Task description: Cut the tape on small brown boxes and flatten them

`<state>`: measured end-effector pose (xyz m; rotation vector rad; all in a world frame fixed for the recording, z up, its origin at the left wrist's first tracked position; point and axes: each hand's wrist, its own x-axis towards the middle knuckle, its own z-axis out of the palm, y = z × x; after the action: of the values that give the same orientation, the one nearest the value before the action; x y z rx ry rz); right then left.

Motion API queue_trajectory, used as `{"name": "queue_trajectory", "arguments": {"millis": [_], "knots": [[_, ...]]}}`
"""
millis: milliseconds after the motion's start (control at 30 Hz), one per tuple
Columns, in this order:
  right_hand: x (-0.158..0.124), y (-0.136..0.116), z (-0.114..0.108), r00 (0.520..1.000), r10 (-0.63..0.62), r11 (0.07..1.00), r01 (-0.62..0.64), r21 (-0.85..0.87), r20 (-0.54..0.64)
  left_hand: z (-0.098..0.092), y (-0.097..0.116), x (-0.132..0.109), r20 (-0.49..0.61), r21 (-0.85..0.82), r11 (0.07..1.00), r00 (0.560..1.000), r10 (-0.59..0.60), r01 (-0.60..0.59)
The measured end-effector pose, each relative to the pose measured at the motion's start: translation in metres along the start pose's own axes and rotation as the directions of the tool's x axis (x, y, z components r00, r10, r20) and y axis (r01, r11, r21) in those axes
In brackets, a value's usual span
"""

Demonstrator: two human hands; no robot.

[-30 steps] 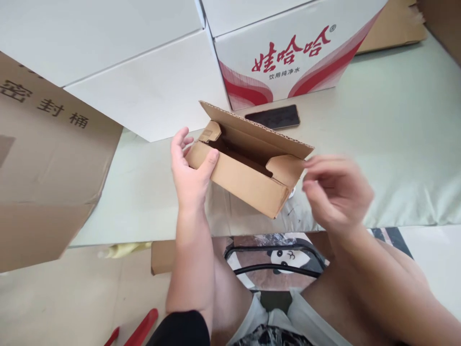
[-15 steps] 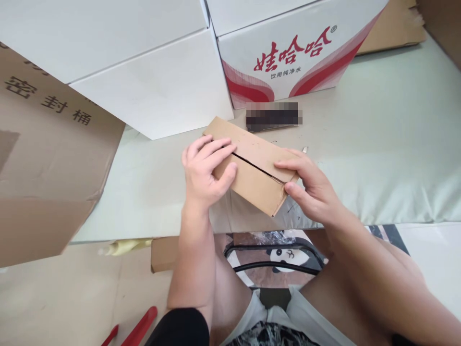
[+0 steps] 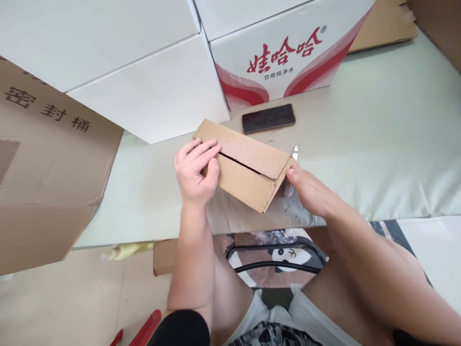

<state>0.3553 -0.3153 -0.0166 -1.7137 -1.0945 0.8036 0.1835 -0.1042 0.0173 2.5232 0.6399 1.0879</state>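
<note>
Pale green cloth (image 3: pixel 382 139) is covering the counter (image 3: pixel 154 192), and a light floor (image 3: pixel 86 288) is showing below. Two stacks of white boxes (image 3: pixel 154 93) are standing behind one phone (image 3: pixel 269 118); one large brown carton (image 3: pixel 50 168) is filling the left. Near the counter's front edge, one small cardboard box (image 3: pixel 248 154) is showing a slit beside its flap. The left grip (image 3: pixel 198 169) is grasping its left end; the right grip (image 3: pixel 310 190) is resting its thumb at the right end, clasping or not I cannot tell.

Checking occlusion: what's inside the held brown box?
Only a dark slit shows along the flap of the brown box. The flap covers the rest, the left hand one end; whether anything's inside can't be seen.
</note>
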Motion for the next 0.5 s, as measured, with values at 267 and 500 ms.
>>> {"name": "queue_trajectory", "arguments": {"millis": [267, 500], "knots": [[0.007, 0.006, 0.005, 0.999, 0.004, 0.894, 0.011, -0.447, 0.033, 0.002, -0.005, -0.001, -0.041, 0.042, 0.998, 0.998, -0.039, 0.041], [0.005, 0.01, 0.008, 0.999, -0.044, 0.924, 0.045, -0.379, 0.011, 0.002, -0.021, -0.01, -0.259, -0.122, 0.988, 0.958, -0.125, 0.097]]}}
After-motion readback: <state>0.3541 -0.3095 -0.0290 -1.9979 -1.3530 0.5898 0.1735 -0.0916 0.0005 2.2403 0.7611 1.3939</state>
